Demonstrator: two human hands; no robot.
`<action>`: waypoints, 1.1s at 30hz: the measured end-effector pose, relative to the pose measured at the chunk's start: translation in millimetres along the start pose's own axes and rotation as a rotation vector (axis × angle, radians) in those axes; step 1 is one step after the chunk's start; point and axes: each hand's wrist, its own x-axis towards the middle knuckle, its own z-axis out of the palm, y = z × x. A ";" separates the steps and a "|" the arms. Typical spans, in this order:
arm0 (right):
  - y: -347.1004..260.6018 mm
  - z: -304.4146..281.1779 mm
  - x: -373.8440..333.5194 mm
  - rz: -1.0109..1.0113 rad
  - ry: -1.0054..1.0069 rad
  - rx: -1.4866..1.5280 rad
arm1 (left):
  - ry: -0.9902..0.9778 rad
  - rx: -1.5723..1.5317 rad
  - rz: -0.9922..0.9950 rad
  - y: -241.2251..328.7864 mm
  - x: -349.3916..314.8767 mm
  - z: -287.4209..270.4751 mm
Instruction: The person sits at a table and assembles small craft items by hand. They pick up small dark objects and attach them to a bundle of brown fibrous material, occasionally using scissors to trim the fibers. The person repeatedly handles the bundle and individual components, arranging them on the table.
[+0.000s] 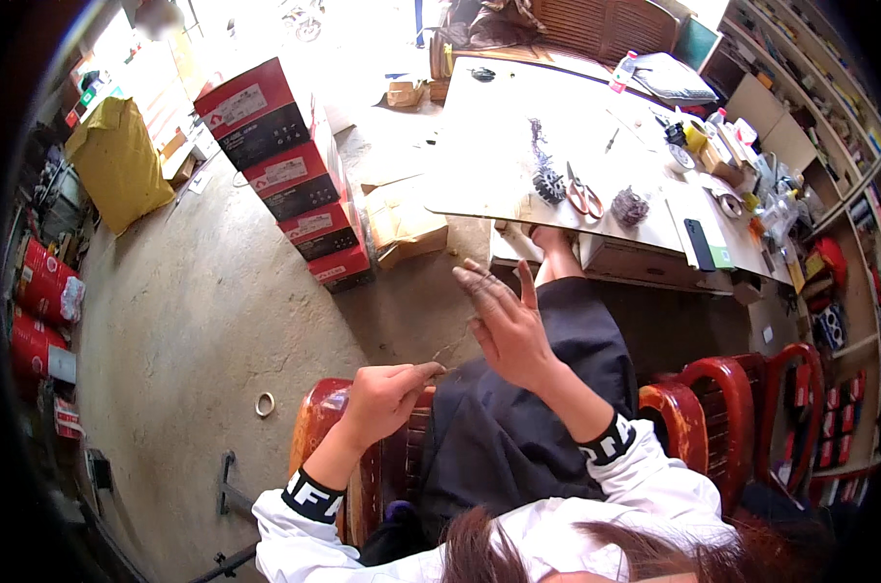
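My left hand (380,401) is closed in a pinch over the red-brown wooden chair arm (326,403). A thin, wispy strand (448,360) shows at its fingertips, too fine to tell its kind. My right hand (513,335) is raised above my dark skirt (528,428), fingers stretched out and darkly smudged, with nothing visible in it. Beyond it, on the white table (499,126), lie scissors (584,198) with reddish-brown handles. On either side of them are a dark spiky bundle (548,185) and a dark tangled clump (630,206).
Red-and-black boxes (309,175) stand stacked on the floor, beside a brown carton (406,219). A roll of tape (265,404) lies at left. The table also bears a phone (698,243), a bottle (623,72) and clutter. Shelves (839,107) line the right.
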 end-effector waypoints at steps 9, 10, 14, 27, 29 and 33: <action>16.1 -15.3 -24.4 -0.078 -0.349 0.147 | 0.199 -0.029 -0.077 -11.5 1.2 -4.1; 13.3 -19.9 -28.4 -0.020 -0.471 0.402 | 0.207 -0.034 -0.078 -10.6 -0.2 -3.9; -10.1 -13.7 -51.5 0.619 -0.388 1.688 | 0.050 -0.070 -0.024 -4.8 2.2 -0.4; -19.8 2.6 -9.9 -0.241 -0.268 -0.385 | 0.105 -0.072 -0.051 -3.8 -2.4 5.8; -13.3 -20.9 -14.0 -0.236 -0.350 -0.249 | 0.053 -0.181 -0.080 -1.5 0.9 6.6; -15.5 -83.9 -15.3 -0.170 -0.446 0.165 | -0.126 -0.443 -0.203 14.2 3.6 8.7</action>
